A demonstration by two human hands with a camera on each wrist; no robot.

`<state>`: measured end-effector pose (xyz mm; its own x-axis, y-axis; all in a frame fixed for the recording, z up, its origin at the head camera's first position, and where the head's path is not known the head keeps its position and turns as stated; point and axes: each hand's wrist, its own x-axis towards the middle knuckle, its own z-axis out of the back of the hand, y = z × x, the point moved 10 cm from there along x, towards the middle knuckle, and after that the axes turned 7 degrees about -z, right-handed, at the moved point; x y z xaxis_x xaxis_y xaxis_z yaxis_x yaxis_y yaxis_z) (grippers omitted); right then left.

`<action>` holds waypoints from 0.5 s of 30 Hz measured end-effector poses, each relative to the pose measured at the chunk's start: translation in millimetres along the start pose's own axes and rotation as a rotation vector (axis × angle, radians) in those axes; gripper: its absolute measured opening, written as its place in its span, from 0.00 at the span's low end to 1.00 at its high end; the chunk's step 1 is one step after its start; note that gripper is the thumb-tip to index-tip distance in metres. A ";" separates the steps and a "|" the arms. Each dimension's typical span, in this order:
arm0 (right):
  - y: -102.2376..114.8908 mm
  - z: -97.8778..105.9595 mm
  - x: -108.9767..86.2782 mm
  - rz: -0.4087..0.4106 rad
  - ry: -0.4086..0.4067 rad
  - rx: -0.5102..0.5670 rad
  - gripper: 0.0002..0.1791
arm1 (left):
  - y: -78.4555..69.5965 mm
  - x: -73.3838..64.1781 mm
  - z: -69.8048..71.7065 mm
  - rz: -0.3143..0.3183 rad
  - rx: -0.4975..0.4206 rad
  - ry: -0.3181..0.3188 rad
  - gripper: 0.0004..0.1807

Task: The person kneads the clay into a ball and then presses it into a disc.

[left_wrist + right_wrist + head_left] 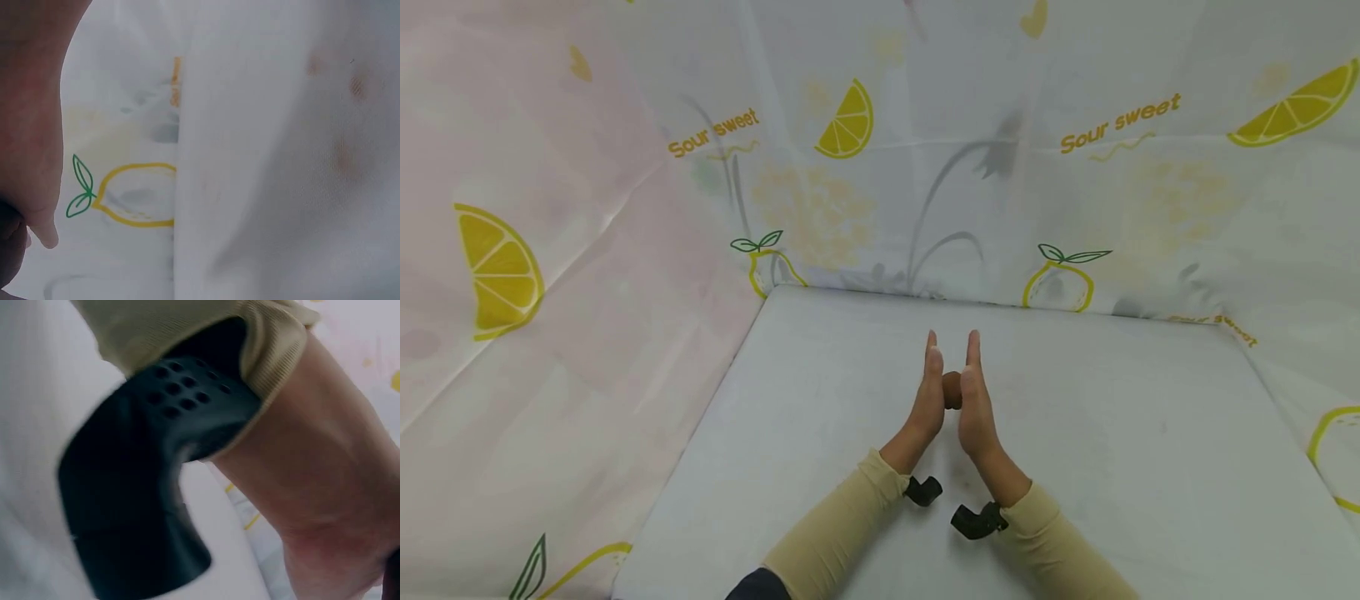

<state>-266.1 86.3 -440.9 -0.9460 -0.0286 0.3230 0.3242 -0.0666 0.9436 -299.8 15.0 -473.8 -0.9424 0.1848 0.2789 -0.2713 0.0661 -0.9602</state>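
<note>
Between two upright, facing palms sits a rounded brown lump (952, 390), like soft clay. The left hand (929, 396) presses it from the left with straight fingers pointing away from the body. On the other side, the right hand (977, 408) presses with its fingers straight too. Both hands are over the white table (1097, 417). In the left wrist view, part of the dark brown lump (9, 247) shows at the lower left beside the palm. The right wrist view shows mostly the wrist and heel of the right hand (331, 481), its fingers out of frame.
Each wrist carries a black curved mount, the left mount (925, 492) and the right mount (978, 522), below the beige sleeves. A lemon-printed cloth (917, 200) hangs behind and at the sides of the table. Faint brownish smudges (357, 87) mark the tabletop.
</note>
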 end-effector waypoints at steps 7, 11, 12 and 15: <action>-8.5 14.4 12.3 -0.042 -0.046 0.069 0.35 | -10.2 -7.3 -16.3 -0.061 0.015 0.088 0.43; -18.9 20.5 18.3 -0.098 -0.054 0.150 0.35 | -15.3 -11.3 -24.8 -0.095 0.012 0.142 0.44; -21.2 21.7 19.4 -0.111 -0.057 0.158 0.35 | -16.3 -12.0 -25.9 -0.101 0.010 0.151 0.44; -27.1 24.2 21.4 -0.148 -0.068 0.159 0.35 | -19.2 -13.1 -27.6 -0.122 0.001 0.168 0.43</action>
<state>-295.3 111.6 -457.8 -0.9830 0.0372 0.1796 0.1823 0.0927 0.9789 -276.9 38.3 -458.6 -0.8567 0.3360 0.3912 -0.3817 0.0969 -0.9192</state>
